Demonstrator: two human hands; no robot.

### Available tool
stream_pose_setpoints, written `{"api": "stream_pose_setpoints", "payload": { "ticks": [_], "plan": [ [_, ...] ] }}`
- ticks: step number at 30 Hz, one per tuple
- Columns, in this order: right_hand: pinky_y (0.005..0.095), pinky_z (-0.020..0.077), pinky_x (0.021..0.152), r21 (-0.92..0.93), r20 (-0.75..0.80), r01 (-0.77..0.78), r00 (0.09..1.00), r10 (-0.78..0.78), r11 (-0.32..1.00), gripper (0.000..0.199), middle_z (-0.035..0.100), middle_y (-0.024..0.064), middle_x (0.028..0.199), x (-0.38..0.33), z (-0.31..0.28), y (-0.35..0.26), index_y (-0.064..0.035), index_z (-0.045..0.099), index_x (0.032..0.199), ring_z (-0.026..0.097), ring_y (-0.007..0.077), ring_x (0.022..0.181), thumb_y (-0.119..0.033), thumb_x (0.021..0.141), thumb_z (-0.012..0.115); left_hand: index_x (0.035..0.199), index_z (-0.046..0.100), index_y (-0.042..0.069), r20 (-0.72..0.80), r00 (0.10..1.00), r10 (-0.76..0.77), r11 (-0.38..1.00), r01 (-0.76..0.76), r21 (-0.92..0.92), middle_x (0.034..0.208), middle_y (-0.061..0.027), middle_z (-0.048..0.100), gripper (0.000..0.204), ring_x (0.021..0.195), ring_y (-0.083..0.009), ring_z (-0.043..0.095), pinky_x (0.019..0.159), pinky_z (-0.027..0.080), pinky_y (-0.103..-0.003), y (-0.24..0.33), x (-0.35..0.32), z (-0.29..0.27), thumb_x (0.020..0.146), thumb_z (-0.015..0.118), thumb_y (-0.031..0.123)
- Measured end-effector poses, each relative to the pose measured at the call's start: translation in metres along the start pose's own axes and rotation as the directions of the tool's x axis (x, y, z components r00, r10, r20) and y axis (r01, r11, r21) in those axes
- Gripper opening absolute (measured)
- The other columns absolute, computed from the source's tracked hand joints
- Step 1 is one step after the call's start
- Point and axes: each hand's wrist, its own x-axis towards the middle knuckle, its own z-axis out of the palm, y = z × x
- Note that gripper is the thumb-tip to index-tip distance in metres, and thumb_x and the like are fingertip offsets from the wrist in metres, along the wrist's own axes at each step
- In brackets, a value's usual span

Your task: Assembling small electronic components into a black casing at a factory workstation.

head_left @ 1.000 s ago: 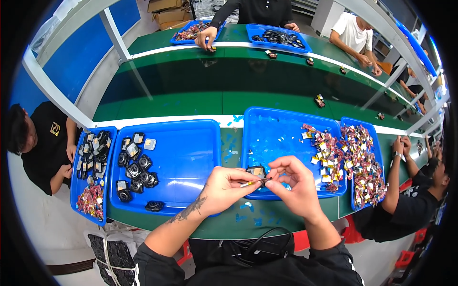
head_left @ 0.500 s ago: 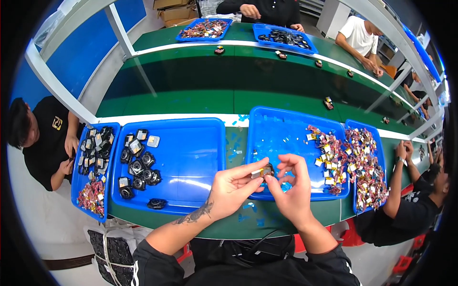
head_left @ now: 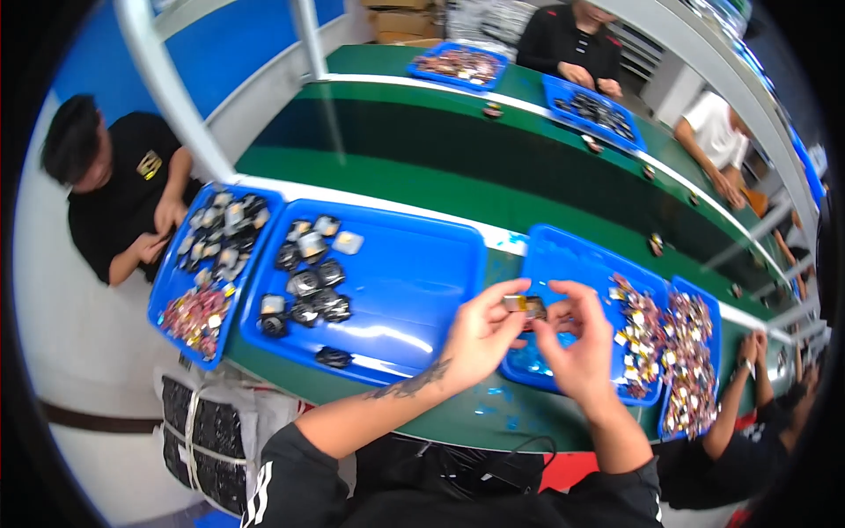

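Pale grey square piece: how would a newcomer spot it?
Left of the person's left hand, find the wide blue plastic tray. Among the black rounded parts there, the pale grey square piece sits rightmost, the only one showing no black around it.

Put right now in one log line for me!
left hand: holding small part | right hand: touching same part | nearby: blue tray with black parts

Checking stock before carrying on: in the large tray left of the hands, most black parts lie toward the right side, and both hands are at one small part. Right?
No: in the head view, most black parts lie toward the left side of the large tray. The left hand and right hand are at one small part.
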Motion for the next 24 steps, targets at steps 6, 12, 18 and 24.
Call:
{"api": "stream_pose_setpoints", "payload": {
  "ticks": [6, 12, 18, 24],
  "plan": [
    [0.0245, 0.0504, 0.059, -0.008, 0.201, -0.189, 0.962, 0.186, 0.982, 0.037, 0.066, 0.0044, 0.070, 0.141, -0.028, 0.076, 0.0032, 0.054, 0.108, 0.061, 0.0095, 0.062, 0.002, 0.075, 0.072, 0.114, 0.065, 0.006, 0.142, 0.912, 0.384, 0.087, -0.189, 0.978, 0.106, -0.0159, 0.068, 0.036, 0.098, -0.0318, 0.064, 0.089, 0.050, -0.039, 0.060, -0.006, -0.071, 0.081, 0.071, 0.017],
    [0.0275, 0.0588, 0.059, -0.265, 0.053, -0.519, 0.834, 0.550, 0.813, 0.056, 0.066, 0.0112, 0.085, 0.207, -0.032, 0.157, 0.0068, 0.058, 0.108, 0.066, 0.0145, 0.069, -0.005, 0.062, 0.087, 0.126, 0.051, 0.001, 0.009, 0.845, 0.534, -0.593, 0.366, 0.717, 0.120, -0.0216, 0.059, 0.046, 0.109, -0.0384, 0.057, 0.089, 0.048, -0.046, 0.061, -0.004, -0.197, 0.081, 0.057, 0.002],
    [0.0415, 0.0538, 0.083, -0.665, -0.065, -0.252, 0.957, 0.281, 0.703, 0.040, 0.068, 0.0177, 0.096, 0.190, -0.028, 0.127, -0.0066, 0.067, 0.102, 0.066, 0.0315, 0.096, -0.028, 0.071, 0.080, 0.123, 0.052, 0.001, -0.215, 0.851, 0.479, -0.271, 0.377, 0.886, 0.114, -0.0194, 0.060, 0.052, 0.109, -0.0362, 0.057, 0.091, 0.047, -0.045, 0.077, -0.017, -0.203, 0.076, 0.071, 0.008],
    [0.0429, 0.0536, 0.076, -0.187, 0.357, 0.338, 0.898, -0.257, 0.922, 0.017, 0.069, 0.0186, 0.085, 0.147, 0.089, 0.012, -0.0040, 0.071, 0.090, 0.067, 0.0352, 0.082, -0.014, 0.077, 0.065, 0.101, 0.063, 0.003, -0.405, 0.790, 0.461, 0.478, 0.164, 0.863, 0.093, -0.0094, 0.069, 0.021, 0.079, -0.0175, 0.067, 0.064, 0.052, -0.030, 0.098, -0.023, -0.193, 0.082, 0.069, 0.005]
  ]
}}
